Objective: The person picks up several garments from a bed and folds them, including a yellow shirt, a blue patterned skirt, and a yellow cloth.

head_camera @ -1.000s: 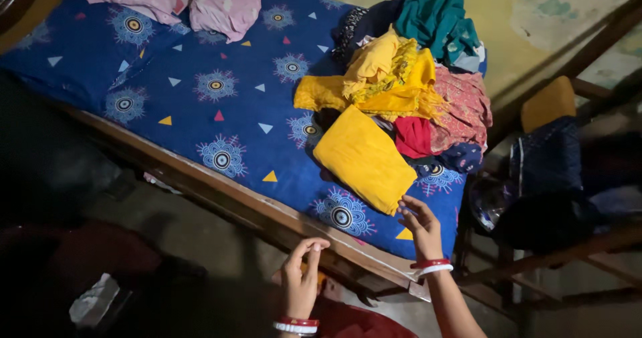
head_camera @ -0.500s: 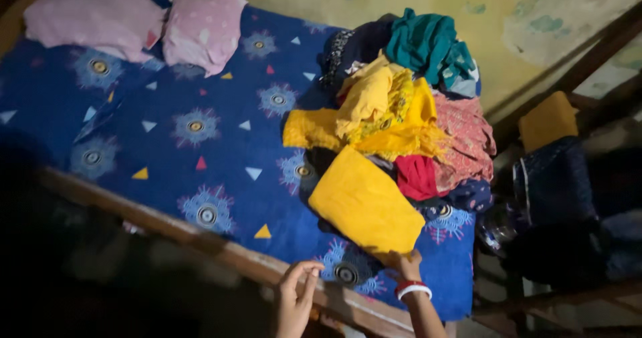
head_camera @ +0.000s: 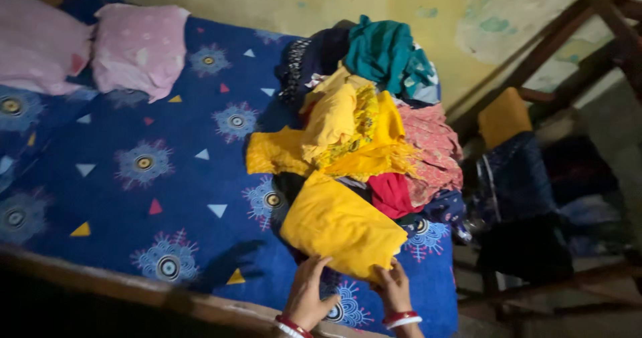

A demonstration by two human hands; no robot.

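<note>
A folded yellow cloth (head_camera: pixel 342 224) lies on the blue patterned bedsheet (head_camera: pixel 167 177) near the bed's front edge. My left hand (head_camera: pixel 309 292) rests with fingers spread against the cloth's near corner. My right hand (head_camera: pixel 393 287) touches the same near edge from the right, fingers on the fabric. Both wrists wear red and white bangles. Behind the cloth rises a pile of clothes (head_camera: pixel 374 117): yellow, red, pink patterned, teal and dark pieces heaped together.
Two pink pillows (head_camera: pixel 137 47) lie at the head of the bed on the left. The wooden bed frame (head_camera: pixel 120 288) runs along the front. Dark clothes hang on a wooden rack (head_camera: pixel 528 191) to the right, with a yellow item on it.
The view has come closer to the bed. Both hands have moved up from the bed's edge onto the near edge of the folded yellow cloth.
</note>
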